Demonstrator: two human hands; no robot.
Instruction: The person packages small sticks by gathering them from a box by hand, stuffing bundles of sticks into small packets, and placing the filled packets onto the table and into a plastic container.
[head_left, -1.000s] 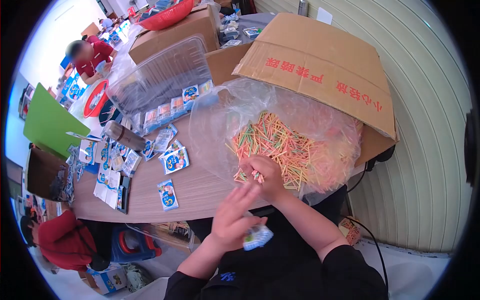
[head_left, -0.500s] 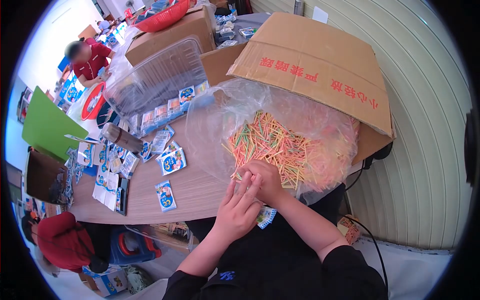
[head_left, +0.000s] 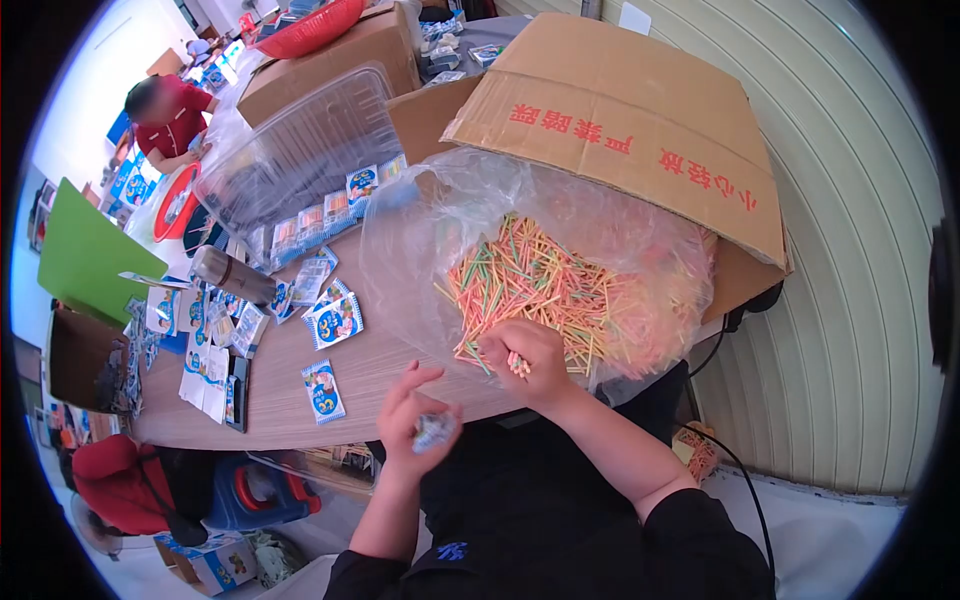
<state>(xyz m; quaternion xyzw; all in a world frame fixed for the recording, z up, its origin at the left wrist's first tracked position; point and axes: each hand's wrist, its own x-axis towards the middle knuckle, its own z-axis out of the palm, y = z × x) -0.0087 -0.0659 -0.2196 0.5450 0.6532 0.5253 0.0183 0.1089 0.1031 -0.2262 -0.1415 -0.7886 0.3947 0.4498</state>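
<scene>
My right hand (head_left: 530, 362) is closed round a small bundle of pastel sticks (head_left: 518, 364), their ends showing at the fingers. It is at the near edge of a clear plastic bag (head_left: 415, 255) full of pink, yellow and green sticks (head_left: 540, 280). My left hand (head_left: 408, 420) is to the left, apart from the right, holding a small crinkled packet (head_left: 433, 431) against the palm, with the index finger raised. A blue and white packet (head_left: 323, 391) lies flat on the table (head_left: 270, 405) to the left; more packets (head_left: 334, 320) lie behind it.
An open cardboard box (head_left: 630, 120) surrounds the bag's back. A clear plastic tray (head_left: 300, 150) with packets stands at the back left, near a metal flask (head_left: 232, 274). Two people in red, one at the table (head_left: 172, 120) and one lower left (head_left: 115, 480), are nearby.
My left hand has drawn away from my right, moving left and down with the packet. My right hand stays near the bag's edge, the stick ends now visible. The whole view has shifted slightly.
</scene>
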